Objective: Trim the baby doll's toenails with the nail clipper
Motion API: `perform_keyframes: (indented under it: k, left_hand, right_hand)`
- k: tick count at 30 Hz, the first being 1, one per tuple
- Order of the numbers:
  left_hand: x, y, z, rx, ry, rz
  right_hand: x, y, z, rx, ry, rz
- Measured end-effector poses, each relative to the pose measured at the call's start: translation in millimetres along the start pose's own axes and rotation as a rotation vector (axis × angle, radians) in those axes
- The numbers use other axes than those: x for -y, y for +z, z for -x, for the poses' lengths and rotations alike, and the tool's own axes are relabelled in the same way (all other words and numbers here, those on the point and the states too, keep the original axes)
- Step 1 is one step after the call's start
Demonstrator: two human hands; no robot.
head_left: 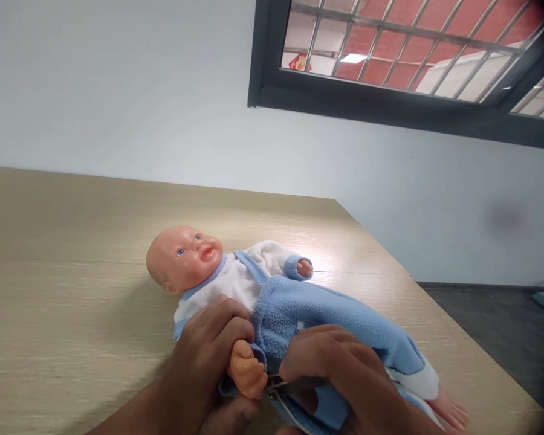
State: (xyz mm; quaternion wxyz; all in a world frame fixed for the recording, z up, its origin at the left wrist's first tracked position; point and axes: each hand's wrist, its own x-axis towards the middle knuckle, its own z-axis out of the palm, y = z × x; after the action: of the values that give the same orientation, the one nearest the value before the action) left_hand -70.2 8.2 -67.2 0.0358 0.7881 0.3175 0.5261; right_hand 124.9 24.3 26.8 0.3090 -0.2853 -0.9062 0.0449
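Note:
A baby doll lies on its back on the table, head at the left and bare foot at the lower right. It wears a white top and blue fleece overalls. My left hand is closed around the doll's near sleeve, and the doll's small hand pokes out between my thumb and fingers. Over the near side of the overalls, my right hand has its fingers curled in. By its fingertips, thin pale lines spread from a small metallic spot; what they belong to is unclear, and my fingers hide the grip.
The pale wooden table extends to the left, with its right edge running diagonally past the doll's foot. A light wall rises behind, with a dark-framed barred window at upper right. Dark floor shows beyond the table.

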Motion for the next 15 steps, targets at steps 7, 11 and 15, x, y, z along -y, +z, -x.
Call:
perform_keyframes:
  k: [7,11,15]
  left_hand:
    - [-1.3,-0.5,0.3,0.01,-0.001,-0.005]
    - [-0.8,0.8,3.3,0.009,-0.005,-0.001]
    - [-0.3,0.5,3.8,0.023,-0.009,0.014]
  right_hand:
    - [0.2,-10.0,14.9,-0.077,-0.003,-0.185]
    - [2.4,-22.1,24.6,-0.032,0.072,-0.112]
    - [-1.8,-10.4,23.7,-0.081,0.027,-0.244]
